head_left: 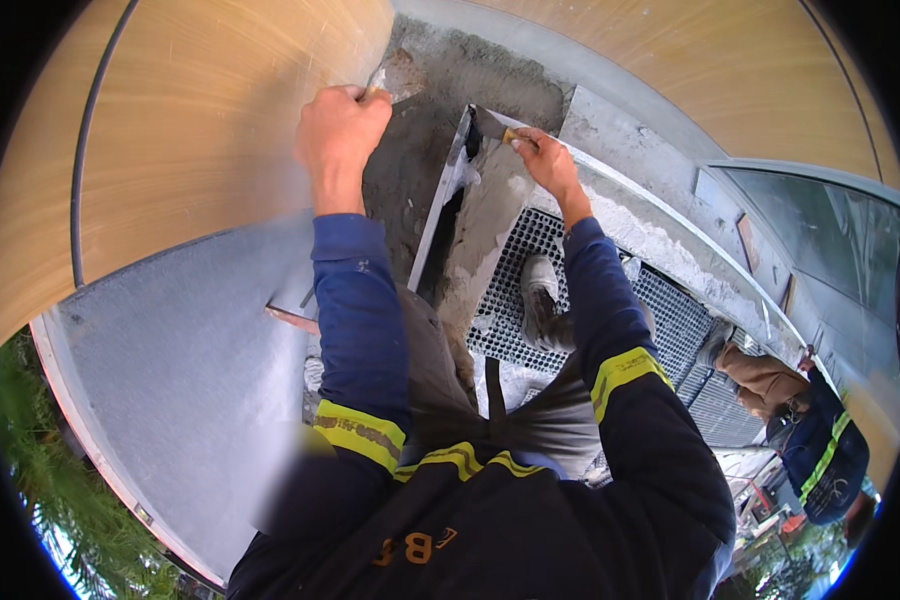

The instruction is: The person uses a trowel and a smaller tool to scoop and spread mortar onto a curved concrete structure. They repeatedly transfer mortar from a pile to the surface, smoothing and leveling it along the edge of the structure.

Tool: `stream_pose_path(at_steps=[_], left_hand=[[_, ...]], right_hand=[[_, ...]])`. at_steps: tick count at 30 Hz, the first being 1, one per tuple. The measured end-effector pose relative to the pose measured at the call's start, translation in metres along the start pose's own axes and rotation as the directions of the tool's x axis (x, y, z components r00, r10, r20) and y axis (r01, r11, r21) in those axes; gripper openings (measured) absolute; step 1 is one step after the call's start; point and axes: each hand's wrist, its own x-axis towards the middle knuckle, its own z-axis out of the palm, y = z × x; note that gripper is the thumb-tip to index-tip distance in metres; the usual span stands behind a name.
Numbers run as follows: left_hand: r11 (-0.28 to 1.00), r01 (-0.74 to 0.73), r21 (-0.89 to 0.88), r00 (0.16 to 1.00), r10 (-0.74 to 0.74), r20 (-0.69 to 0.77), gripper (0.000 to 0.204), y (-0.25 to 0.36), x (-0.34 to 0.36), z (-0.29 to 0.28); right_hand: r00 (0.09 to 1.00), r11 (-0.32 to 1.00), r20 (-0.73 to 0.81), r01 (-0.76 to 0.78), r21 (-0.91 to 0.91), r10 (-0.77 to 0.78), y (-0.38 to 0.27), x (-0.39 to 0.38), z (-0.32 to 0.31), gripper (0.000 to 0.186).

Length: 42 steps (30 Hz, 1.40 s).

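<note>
My left hand [342, 135] is closed round the handle of a trowel [402, 76], its blade smeared with mortar above the grey mortar bed [407, 150] in the corner. Lower and to the right, my right hand [550, 168] grips the yellowish handle of a putty knife [489, 124]. That knife's blade is by the top corner of a pale straight edging strip [438, 205]. Beside the strip runs a narrow dark gap, then a rough concrete ledge [487, 220]. Fingers of the left hand are mostly hidden behind its back.
Black plastic grid panels [530, 245] lie right of the ledge, with my shoe [542, 290] on them. A co-worker [820, 450] bends at the far right. Wooden panels [230, 130] rise at left and top. A grey slab [180, 370] fills the left, near a reddish strip-like object [292, 319].
</note>
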Motion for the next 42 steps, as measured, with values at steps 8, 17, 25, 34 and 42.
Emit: stream_pose_path(at_steps=[8, 17, 25, 34, 42], left_hand=[[0.996, -0.055, -0.066, 0.997, 0.051, -0.059, 0.044, 0.003, -0.001, 0.005], [0.997, -0.048, -0.066, 0.999, 0.047, -0.015, 0.049, 0.013, -0.006, 0.002], [0.996, -0.077, -0.051, 0.997, 0.076, -0.003, 0.048, 0.018, -0.002, 0.010], [0.991, -0.106, -0.083, 0.994, 0.103, -0.040, 0.043, 0.013, 0.003, 0.014], [0.982, -0.162, -0.092, 0.987, 0.161, -0.015, 0.040, 0.011, 0.012, 0.022]], right_hand=[[0.991, 0.991, 0.127, -0.024, -0.130, 0.041, -0.019, 0.046, -0.004, 0.039], [0.987, 0.976, 0.153, -0.023, -0.215, 0.057, -0.027, 0.051, -0.006, 0.037], [0.999, 0.964, 0.032, -0.001, -0.268, 0.009, -0.037, 0.042, -0.005, 0.035], [0.978, 0.966, -0.192, 0.024, -0.258, -0.076, -0.040, -0.001, 0.020, 0.028], [0.922, 0.922, -0.251, -0.205, 0.330, 0.295, -0.050, -0.038, 0.089, 0.027]])
